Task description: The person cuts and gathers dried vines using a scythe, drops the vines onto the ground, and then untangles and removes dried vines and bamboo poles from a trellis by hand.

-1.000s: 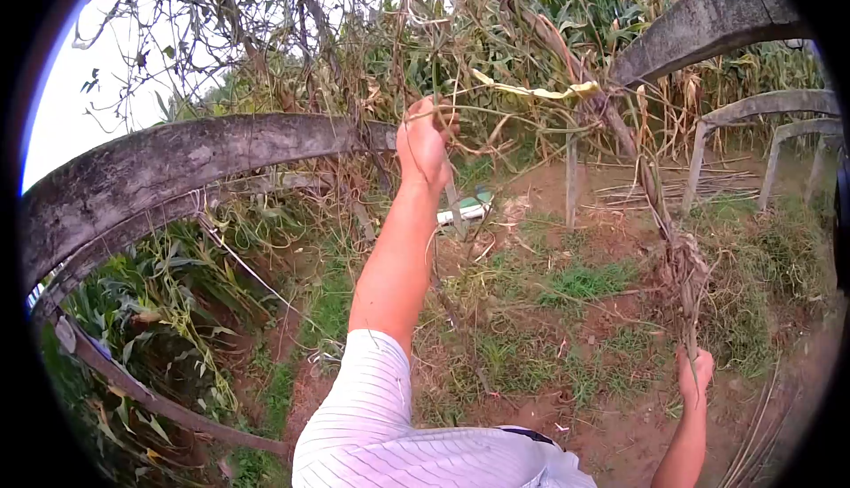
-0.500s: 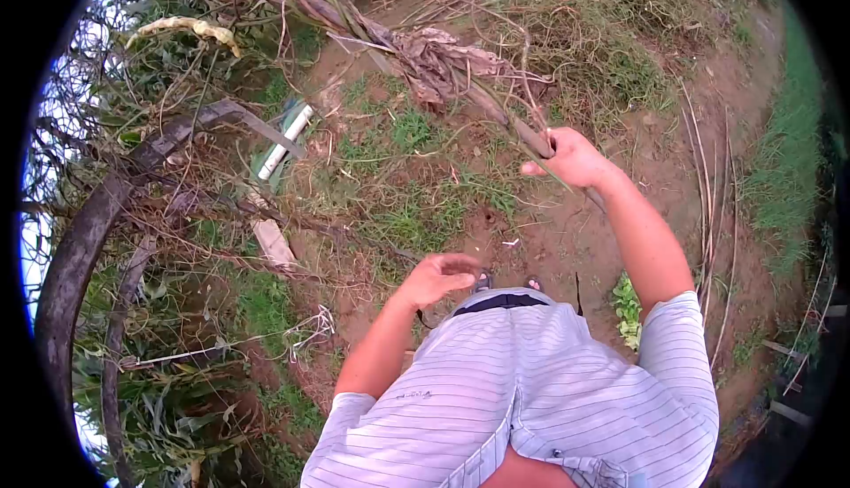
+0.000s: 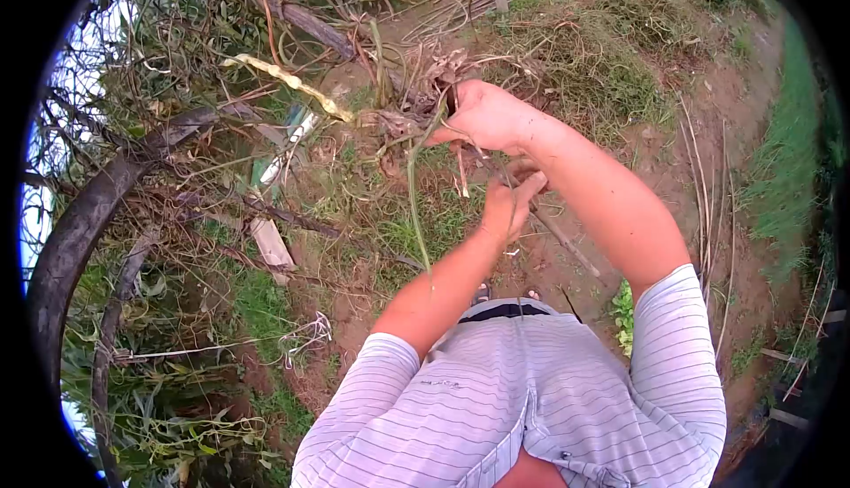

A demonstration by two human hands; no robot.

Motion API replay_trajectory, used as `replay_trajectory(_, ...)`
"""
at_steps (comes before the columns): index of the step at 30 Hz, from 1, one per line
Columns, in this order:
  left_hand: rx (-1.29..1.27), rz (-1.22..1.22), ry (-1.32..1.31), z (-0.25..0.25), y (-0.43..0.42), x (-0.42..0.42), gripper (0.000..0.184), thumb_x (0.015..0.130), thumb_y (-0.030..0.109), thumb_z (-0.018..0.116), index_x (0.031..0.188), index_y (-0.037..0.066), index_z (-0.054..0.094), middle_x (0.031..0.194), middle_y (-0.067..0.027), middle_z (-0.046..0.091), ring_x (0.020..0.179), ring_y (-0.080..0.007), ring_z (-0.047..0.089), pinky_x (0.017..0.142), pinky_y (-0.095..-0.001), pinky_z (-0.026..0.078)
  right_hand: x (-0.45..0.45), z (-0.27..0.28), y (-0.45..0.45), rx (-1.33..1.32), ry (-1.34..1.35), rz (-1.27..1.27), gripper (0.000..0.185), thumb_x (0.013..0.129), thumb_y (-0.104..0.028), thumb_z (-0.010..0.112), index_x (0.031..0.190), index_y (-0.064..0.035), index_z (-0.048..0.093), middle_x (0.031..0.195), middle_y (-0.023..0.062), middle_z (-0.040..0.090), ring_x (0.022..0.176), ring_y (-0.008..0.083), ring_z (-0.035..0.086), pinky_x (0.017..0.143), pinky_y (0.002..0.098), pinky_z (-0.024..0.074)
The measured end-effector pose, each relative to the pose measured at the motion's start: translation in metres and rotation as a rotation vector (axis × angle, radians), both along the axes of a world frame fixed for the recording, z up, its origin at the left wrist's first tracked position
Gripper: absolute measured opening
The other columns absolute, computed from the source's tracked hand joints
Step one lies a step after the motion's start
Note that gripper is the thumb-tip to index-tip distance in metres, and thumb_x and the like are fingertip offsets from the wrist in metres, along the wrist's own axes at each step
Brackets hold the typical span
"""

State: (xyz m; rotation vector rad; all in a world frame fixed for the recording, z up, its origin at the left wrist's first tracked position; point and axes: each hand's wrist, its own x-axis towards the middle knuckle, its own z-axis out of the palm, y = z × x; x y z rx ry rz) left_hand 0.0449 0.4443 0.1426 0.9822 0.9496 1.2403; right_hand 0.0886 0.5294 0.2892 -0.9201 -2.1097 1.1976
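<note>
A long wooden pole point(image 3: 314, 26) slants from the upper left down toward my body, wound with dry vines. My right hand point(image 3: 485, 116) is closed around the vine-wrapped part of the pole, against a clump of withered leaves point(image 3: 403, 123). Lower on the pole, my left hand point(image 3: 513, 203) has its fingers curled round the shaft, partly behind my right forearm. From the vines hangs a pale, knobbly bean pod point(image 3: 297, 85), to the left of the clump. A green stem point(image 3: 414, 209) dangles in front of my left forearm.
A dark curved arch point(image 3: 80, 231) overgrown with tangled vines stands at the left. On the ground lie a white tube point(image 3: 288, 147), a pale board point(image 3: 271, 244) and long thin sticks point(image 3: 704, 169). Heaped dry vines point(image 3: 598, 58) cover the upper right.
My right hand has moved up and left along the pole to the leaf clump. My left hand has risen from near my waist onto the pole. The pod has swung right.
</note>
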Motion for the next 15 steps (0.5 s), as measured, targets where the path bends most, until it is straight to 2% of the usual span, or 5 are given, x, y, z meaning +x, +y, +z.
replay_trajectory(2, 0.072, 0.108, -0.133, 0.025, 0.017, -0.031, 0.016, 0.085, 0.011, 0.069, 0.098, 0.003, 0.064, 0.083, -0.007, 0.066, 0.076, -0.0179, 0.063, 0.07, -0.0335, 0.053, 0.0, -0.005, 0.003, -0.086, -0.038, 0.022, 0.027, 0.079, -0.022, 0.079, 0.087, 0.0004, 0.066, 0.067, 0.004, 0.063, 0.065, 0.0111, 0.059, 0.056, 0.0293, 0.0497)
replay_trajectory(4, 0.002, 0.072, -0.126, 0.039, 0.033, -0.064, 0.014, 0.088, 0.017, 0.068, 0.092, 0.005, 0.062, 0.073, -0.0056, 0.061, 0.065, -0.0175, 0.059, 0.059, -0.034, 0.05, 0.024, 0.017, -0.012, -0.482, 0.03, 0.15, 0.039, 0.072, -0.029, 0.085, 0.064, -0.0001, 0.06, 0.054, 0.0036, 0.055, 0.053, 0.0133, 0.054, 0.051, 0.0293, 0.0473)
replay_trajectory(7, 0.007, 0.03, -0.037, 0.053, 0.024, -0.052, 0.021, 0.09, 0.025, 0.067, 0.087, 0.005, 0.06, 0.068, -0.0045, 0.056, 0.062, -0.0172, 0.056, 0.059, -0.0323, 0.046, 0.053, -0.018, -0.014, -0.405, 0.277, 0.161, 0.042, 0.079, -0.028, 0.079, 0.102, 0.0031, 0.062, 0.077, 0.0056, 0.066, 0.059, 0.0125, 0.06, 0.051, 0.0282, 0.0506)
replay_trajectory(11, -0.164, -0.02, 0.008, 0.039, 0.054, -0.06, 0.039, 0.09, 0.045, 0.066, 0.076, 0.009, 0.059, 0.066, -0.0035, 0.055, 0.067, -0.017, 0.053, 0.07, -0.0328, 0.043, 0.085, -0.074, -0.08, -0.135, 0.74, -0.773, 0.04, 0.091, -0.018, 0.064, 0.124, 0.0029, 0.055, 0.113, 0.008, 0.061, 0.105, 0.0147, 0.057, 0.094, 0.0308, 0.0459)
replay_trajectory(15, -0.212, 0.046, -0.011, 0.046, 0.059, -0.064, 0.043, 0.089, 0.049, 0.066, 0.077, 0.008, 0.061, 0.064, -0.0025, 0.052, 0.068, -0.0153, 0.053, 0.072, -0.03, 0.04, 0.104, -0.159, -0.138, 0.118, 0.104, -0.687, 0.05, 0.086, -0.03, 0.07, 0.122, 0.0005, 0.053, 0.115, 0.0126, 0.061, 0.106, 0.0234, 0.058, 0.097, 0.0324, 0.0444)
